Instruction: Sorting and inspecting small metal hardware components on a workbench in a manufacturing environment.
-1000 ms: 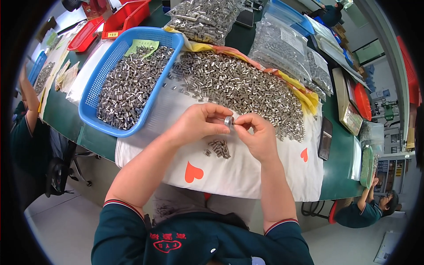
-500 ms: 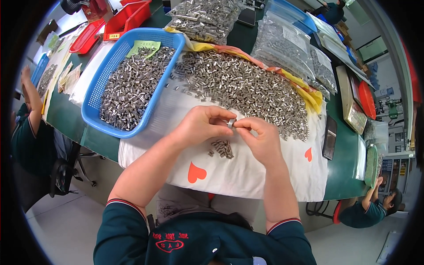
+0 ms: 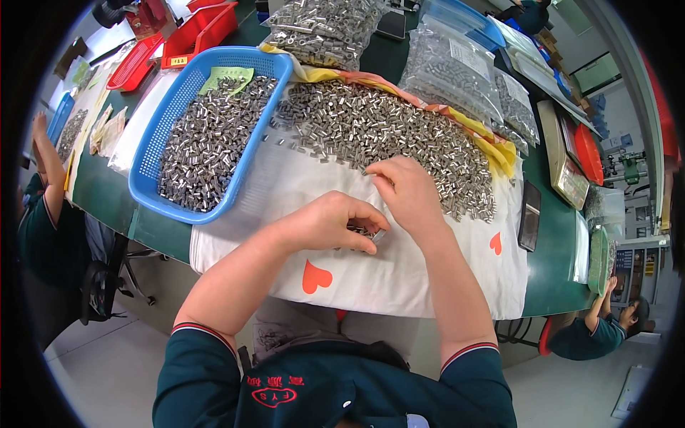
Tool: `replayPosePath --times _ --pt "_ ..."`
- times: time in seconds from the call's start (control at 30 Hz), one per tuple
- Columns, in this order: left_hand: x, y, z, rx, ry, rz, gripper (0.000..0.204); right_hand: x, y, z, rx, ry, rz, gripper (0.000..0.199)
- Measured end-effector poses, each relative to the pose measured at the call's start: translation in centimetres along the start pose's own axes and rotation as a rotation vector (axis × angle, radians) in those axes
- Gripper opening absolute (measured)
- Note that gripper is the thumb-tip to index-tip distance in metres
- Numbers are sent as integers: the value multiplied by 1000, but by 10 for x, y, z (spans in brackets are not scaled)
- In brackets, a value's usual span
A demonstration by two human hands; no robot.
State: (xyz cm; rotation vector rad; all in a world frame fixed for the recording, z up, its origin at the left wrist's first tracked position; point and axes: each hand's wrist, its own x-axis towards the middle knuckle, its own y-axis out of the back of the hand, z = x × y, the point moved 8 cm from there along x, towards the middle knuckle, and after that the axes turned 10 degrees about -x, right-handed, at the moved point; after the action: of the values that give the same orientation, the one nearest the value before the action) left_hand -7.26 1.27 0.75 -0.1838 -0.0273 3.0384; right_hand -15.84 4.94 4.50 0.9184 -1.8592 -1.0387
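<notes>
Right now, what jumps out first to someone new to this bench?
The big heap of small metal sleeves on the white cloth at centre, with the blue basket of more sleeves to its left. In front, the left hand pinches a few pieces while the right hand reaches into the heap's near edge.

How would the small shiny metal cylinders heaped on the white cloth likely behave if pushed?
The small shiny metal cylinders look round and smooth, so loose ones would probably roll or slide. Heaped on the white cloth, they would likely spill rather than move together. Being metal, each probably feels rigid.
</notes>
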Motion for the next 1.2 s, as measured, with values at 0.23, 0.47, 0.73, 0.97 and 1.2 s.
replayPosePath --times 0.23,0.47,0.73,0.97,1.2 --pt "2 8 -6 -106 -44 15 35 8 -14 -10 -329 122 35 4" --pt "-1 11 -6 -147 -23 13 34 1 -9 -12 -252 94 91 4" --pt "7 32 -17 -484 -14 264 34 -34 -3 26 764 -317 -24 9" --pt "7 33 -16 -479 -30 271 35 -31 4 8 574 -254 -13 9" --pt "7 33 -16 -295 3 315 34 -32 20 -12 155 -57 92 7"
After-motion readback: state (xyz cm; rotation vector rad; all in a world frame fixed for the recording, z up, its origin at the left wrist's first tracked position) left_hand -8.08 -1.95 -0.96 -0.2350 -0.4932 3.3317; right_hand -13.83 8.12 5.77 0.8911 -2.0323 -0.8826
